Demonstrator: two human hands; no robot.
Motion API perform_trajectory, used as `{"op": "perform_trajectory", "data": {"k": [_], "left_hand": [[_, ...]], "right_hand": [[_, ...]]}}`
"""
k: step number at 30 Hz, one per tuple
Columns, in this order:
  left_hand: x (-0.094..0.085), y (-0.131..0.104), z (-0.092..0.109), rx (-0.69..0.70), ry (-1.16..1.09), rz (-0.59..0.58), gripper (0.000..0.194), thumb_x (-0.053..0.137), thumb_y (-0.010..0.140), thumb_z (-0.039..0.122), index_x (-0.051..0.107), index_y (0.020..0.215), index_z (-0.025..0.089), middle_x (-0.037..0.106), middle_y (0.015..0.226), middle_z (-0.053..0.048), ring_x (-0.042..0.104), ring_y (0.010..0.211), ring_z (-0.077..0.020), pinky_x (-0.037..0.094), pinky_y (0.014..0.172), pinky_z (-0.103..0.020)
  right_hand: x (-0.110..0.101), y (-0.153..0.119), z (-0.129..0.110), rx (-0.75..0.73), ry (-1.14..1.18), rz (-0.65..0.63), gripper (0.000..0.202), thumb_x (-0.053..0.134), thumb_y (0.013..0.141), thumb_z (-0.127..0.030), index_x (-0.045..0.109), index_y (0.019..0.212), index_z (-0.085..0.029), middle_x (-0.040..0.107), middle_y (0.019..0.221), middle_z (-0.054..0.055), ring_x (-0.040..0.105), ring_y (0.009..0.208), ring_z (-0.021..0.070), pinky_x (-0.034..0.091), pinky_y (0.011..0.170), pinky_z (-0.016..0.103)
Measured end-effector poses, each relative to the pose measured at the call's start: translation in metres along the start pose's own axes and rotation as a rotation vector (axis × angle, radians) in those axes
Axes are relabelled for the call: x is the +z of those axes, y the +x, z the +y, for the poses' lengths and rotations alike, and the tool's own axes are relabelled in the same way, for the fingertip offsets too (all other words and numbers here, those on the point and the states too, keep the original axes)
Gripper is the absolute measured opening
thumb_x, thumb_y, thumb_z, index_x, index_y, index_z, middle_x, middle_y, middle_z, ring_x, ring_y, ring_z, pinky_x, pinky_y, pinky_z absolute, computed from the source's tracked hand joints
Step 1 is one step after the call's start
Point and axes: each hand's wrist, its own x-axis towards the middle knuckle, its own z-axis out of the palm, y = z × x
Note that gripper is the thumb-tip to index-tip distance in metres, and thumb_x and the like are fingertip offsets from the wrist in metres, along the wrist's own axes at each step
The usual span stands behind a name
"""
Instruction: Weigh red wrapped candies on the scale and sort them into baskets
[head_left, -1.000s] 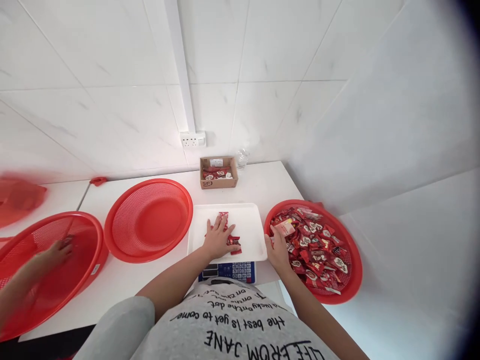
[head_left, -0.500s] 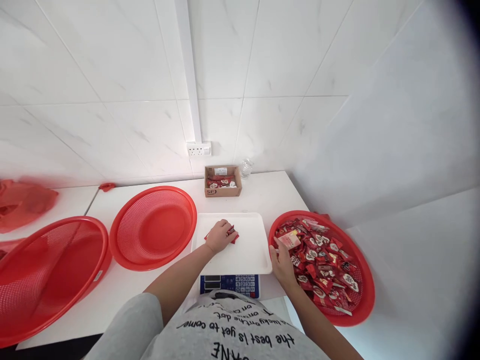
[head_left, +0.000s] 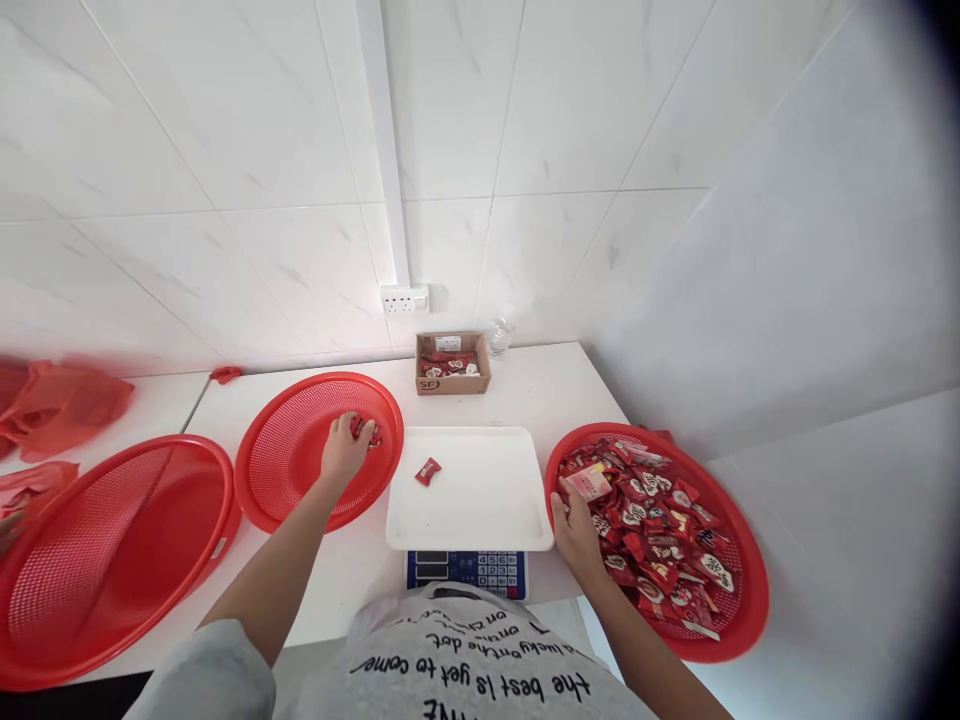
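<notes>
My left hand [head_left: 346, 450] is inside the middle red basket [head_left: 289, 395], its fingers curled over several small red-wrapped candies [head_left: 371, 433] near the right wall. One red-wrapped candy [head_left: 428, 471] lies alone on the white scale tray [head_left: 469, 510]. At the right, my right hand [head_left: 576, 535] grips the left rim of a red basket [head_left: 742, 600] heaped with red packets [head_left: 660, 540]. Its fingertips reach the edge of a pink card [head_left: 590, 482] lying on the heap; whether they pinch the card is unclear.
A blue scale keypad [head_left: 499, 572] shows below the tray. Behind it stand a cardboard box [head_left: 454, 384] with red packets and a clear plastic item [head_left: 499, 337]. Another red basket [head_left: 112, 640] is at left, beside red plastic bags [head_left: 75, 400]. Part of another person's hand [head_left: 9, 530] shows at the left edge.
My left hand has moved left from the scale tray into the middle basket with candies, leaving one candy on the tray. My right hand stays at the right basket's rim.
</notes>
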Motion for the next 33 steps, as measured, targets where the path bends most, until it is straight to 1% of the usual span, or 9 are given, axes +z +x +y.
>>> {"op": "perform_trajectory", "data": {"k": [4, 7, 10, 13, 17, 22, 26, 30, 33], "left_hand": [[0.015, -0.013, -0.006, 0.041, 0.221, -0.031, 0.045, 0.037, 0.086, 0.048, 0.050, 0.117, 0.017, 0.050, 0.125, -0.016, 0.046, 0.115, -0.0327, 0.039, 0.089, -0.047], [0.038, -0.038, 0.008, 0.301, 0.291, -0.013, 0.039, 0.039, 0.088, 0.038, 0.051, 0.117, 0.016, 0.049, 0.127, -0.015, 0.038, 0.122, -0.0296, 0.031, 0.100, -0.045], [0.061, -0.065, 0.025, 0.639, 0.266, -0.190, 0.035, 0.041, 0.089, 0.035, 0.052, 0.118, 0.020, 0.053, 0.121, -0.011, 0.046, 0.112, -0.0254, 0.035, 0.097, -0.041], [0.079, -0.081, 0.032, 0.766, 0.284, -0.351, 0.027, 0.046, 0.085, 0.021, 0.057, 0.110, 0.021, 0.056, 0.114, -0.009, 0.048, 0.105, -0.0235, 0.040, 0.092, -0.039], [0.083, -0.076, 0.027, 0.704, 0.284, -0.403, 0.037, 0.039, 0.075, -0.003, 0.060, 0.097, 0.020, 0.056, 0.107, -0.005, 0.047, 0.101, -0.0195, 0.042, 0.088, -0.033], [0.078, -0.069, 0.020, 0.611, 0.264, -0.388, 0.039, 0.039, 0.074, -0.001, 0.058, 0.101, 0.021, 0.053, 0.113, -0.005, 0.048, 0.101, -0.0196, 0.041, 0.091, -0.037], [0.078, -0.071, 0.020, 0.591, 0.100, -0.378, 0.043, 0.037, 0.066, -0.005, 0.059, 0.093, 0.020, 0.060, 0.102, -0.004, 0.052, 0.096, -0.0185, 0.045, 0.085, -0.033], [0.061, -0.056, 0.013, 0.567, -0.048, -0.164, 0.040, 0.036, 0.068, -0.001, 0.059, 0.089, 0.022, 0.063, 0.098, -0.004, 0.056, 0.095, -0.0194, 0.047, 0.085, -0.035], [0.040, -0.038, -0.002, 0.441, -0.035, -0.001, 0.030, 0.038, 0.078, 0.014, 0.061, 0.093, 0.023, 0.063, 0.106, -0.007, 0.057, 0.100, -0.0236, 0.047, 0.088, -0.040]], "right_hand": [[0.000, 0.001, 0.000, 0.028, 0.007, -0.020, 0.057, 0.038, 0.081, -0.053, 0.053, 0.118, -0.011, 0.054, 0.122, 0.019, 0.048, 0.115, 0.0274, 0.035, 0.100, 0.046], [-0.001, 0.001, 0.000, 0.049, 0.006, -0.035, 0.058, 0.038, 0.081, -0.052, 0.052, 0.119, -0.010, 0.054, 0.123, 0.019, 0.049, 0.115, 0.0276, 0.037, 0.099, 0.045], [0.000, 0.001, 0.003, 0.069, 0.004, -0.028, 0.057, 0.039, 0.080, -0.051, 0.052, 0.118, -0.011, 0.054, 0.123, 0.018, 0.049, 0.114, 0.0274, 0.037, 0.098, 0.045], [0.001, 0.001, 0.006, 0.073, 0.010, -0.011, 0.055, 0.040, 0.079, -0.052, 0.054, 0.115, -0.013, 0.056, 0.122, 0.017, 0.050, 0.113, 0.0273, 0.037, 0.099, 0.046], [0.002, 0.002, 0.008, 0.071, 0.018, -0.005, 0.054, 0.040, 0.078, -0.053, 0.056, 0.112, -0.014, 0.057, 0.120, 0.016, 0.050, 0.114, 0.0275, 0.037, 0.099, 0.045], [0.003, 0.003, 0.009, 0.103, 0.008, -0.029, 0.057, 0.039, 0.077, -0.055, 0.055, 0.112, -0.013, 0.057, 0.121, 0.017, 0.050, 0.114, 0.0279, 0.039, 0.098, 0.045], [0.003, 0.002, 0.011, 0.094, 0.020, -0.016, 0.054, 0.042, 0.076, -0.055, 0.056, 0.110, -0.015, 0.058, 0.118, 0.015, 0.052, 0.113, 0.0286, 0.039, 0.098, 0.046], [-0.001, 0.012, 0.003, 0.031, 0.028, 0.043, 0.050, 0.045, 0.077, -0.052, 0.055, 0.112, -0.017, 0.057, 0.120, 0.015, 0.050, 0.114, 0.0298, 0.039, 0.098, 0.049], [0.003, 0.040, -0.014, -0.020, 0.038, 0.066, 0.047, 0.047, 0.078, -0.048, 0.054, 0.115, -0.019, 0.056, 0.121, 0.014, 0.051, 0.114, 0.0289, 0.040, 0.097, 0.048]]}}
